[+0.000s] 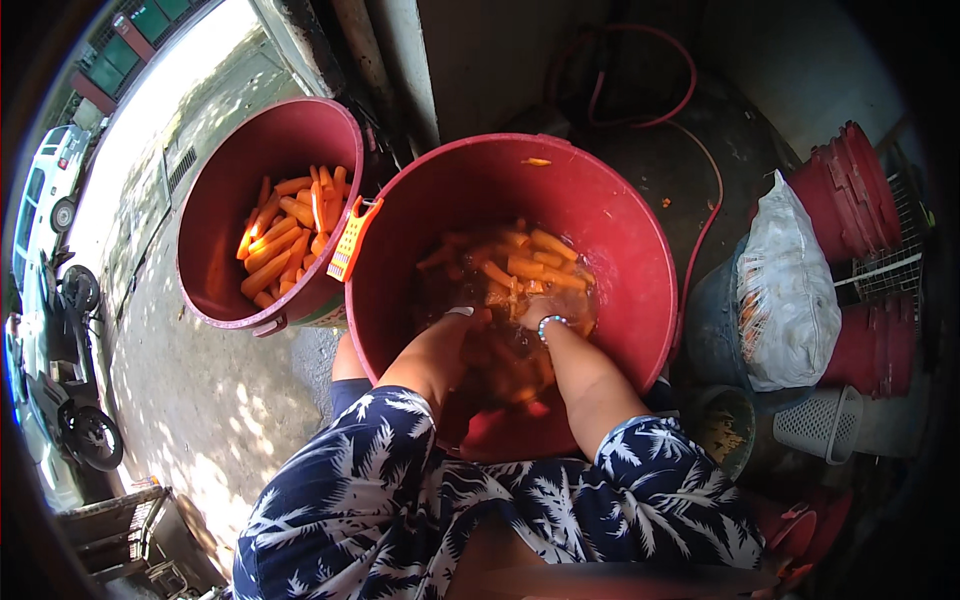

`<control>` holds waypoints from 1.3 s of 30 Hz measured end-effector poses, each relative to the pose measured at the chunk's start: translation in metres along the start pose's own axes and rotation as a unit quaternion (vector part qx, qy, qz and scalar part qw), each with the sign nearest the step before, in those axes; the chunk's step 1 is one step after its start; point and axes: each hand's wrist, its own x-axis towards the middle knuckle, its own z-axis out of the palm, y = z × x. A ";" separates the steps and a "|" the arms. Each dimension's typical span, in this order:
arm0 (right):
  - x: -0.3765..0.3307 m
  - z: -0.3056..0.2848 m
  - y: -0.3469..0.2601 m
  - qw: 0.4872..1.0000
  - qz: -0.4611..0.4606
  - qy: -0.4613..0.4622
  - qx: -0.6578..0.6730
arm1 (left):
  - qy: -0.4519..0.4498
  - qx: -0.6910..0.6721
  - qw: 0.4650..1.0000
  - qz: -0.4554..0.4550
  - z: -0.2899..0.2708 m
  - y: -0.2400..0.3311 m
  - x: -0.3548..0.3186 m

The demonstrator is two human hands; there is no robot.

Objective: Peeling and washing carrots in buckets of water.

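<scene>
Both my arms reach down into a large red tub [610, 230] of murky water with peeled carrots [535, 265] in it. My left hand [472, 325] is mostly under the water at the left of the carrots, and its fingers are hidden. Beside it, my right hand [537, 308], with a beaded bracelet [550, 322] at the wrist, is among the carrots. Its fingers are also sunk in the water, so I cannot tell whether either hand grips one. An orange scrap [537, 161] sticks to the tub's far inner wall.
Left of the tub stands a second red tub [215, 215] holding peeled carrots [290, 235]. An orange slotted plastic tool [354, 240] hangs at the rims between them. To the right are a white sack [790, 290], red buckets [850, 190], a white basket [822, 425] and a hose [712, 215].
</scene>
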 end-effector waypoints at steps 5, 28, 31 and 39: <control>0.004 -0.069 0.045 0.973 0.014 -0.091 0.214 | -0.031 0.423 0.887 0.183 -0.045 0.146 -0.043; -0.094 -0.247 -0.025 0.754 -0.176 0.008 0.632 | -0.076 -0.282 0.892 0.346 -0.087 0.271 -0.148; -0.094 -0.250 -0.024 0.714 -0.184 0.007 0.675 | -0.065 -0.326 0.885 0.327 -0.085 0.271 -0.143; -0.091 -0.247 -0.016 0.857 -0.240 0.298 0.345 | -0.201 -0.316 0.856 0.356 -0.085 0.270 -0.151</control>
